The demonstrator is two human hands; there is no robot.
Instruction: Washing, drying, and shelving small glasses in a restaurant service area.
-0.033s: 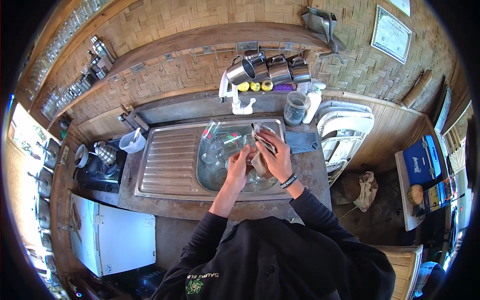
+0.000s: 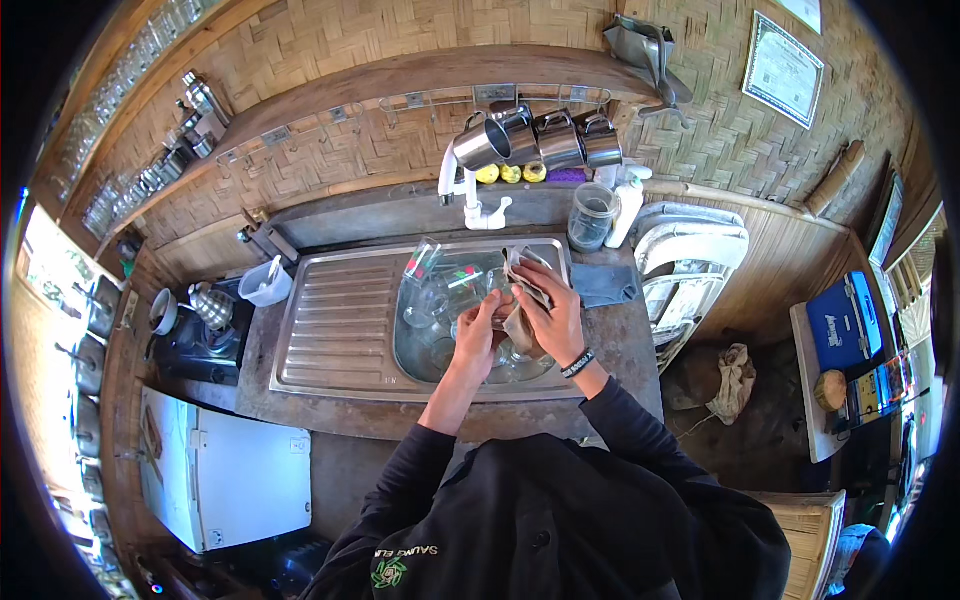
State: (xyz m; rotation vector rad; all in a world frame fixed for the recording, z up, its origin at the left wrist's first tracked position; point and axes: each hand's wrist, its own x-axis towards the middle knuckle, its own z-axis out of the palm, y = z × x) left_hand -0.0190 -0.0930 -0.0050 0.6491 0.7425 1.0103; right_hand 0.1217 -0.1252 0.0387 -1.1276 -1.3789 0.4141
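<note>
Over the right part of the steel sink [image 2: 404,362], my two hands are close together. My right hand [image 2: 556,318] is closed around a grey-brown cloth [image 2: 519,329], which bunches up past its fingertips. My left hand [image 2: 476,335] is closed with thumb and fingers pinched against what looks like a clear glass, mostly hidden by the cloth and fingers. Below and left of my hands, several clear glasses [image 2: 428,303] lie in the basin, some with red and green marks. A clear glass [image 2: 422,258] leans at the basin's back left.
A ribbed drainboard [image 2: 340,320] adjoins the basin on the left. Behind stands a white faucet [image 2: 472,195], with steel mugs [image 2: 560,140] hanging above. At the back right are a clear jar [image 2: 591,215] and a white bottle [image 2: 626,210]. A dark grey cloth [image 2: 604,284] lies on the counter.
</note>
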